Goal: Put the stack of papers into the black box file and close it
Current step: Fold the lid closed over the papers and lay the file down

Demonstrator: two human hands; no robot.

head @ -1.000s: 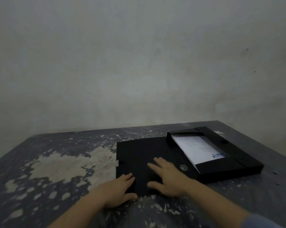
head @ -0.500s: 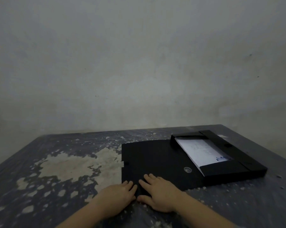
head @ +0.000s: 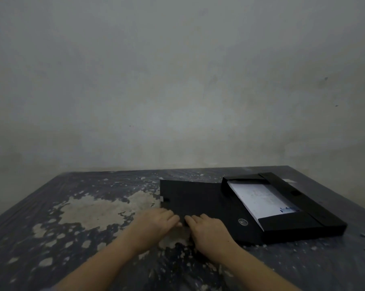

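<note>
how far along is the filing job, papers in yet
Done: the papers lie inside the box file, with side flaps folded over both ends. In hand: the left hand and right hand rest at the near edge of the open lid, which lies flat on the table. Left: swing the lid over and fasten it.

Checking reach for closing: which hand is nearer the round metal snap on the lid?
Right. The right hand lies just beside the snap; the left hand is farther left.
</note>
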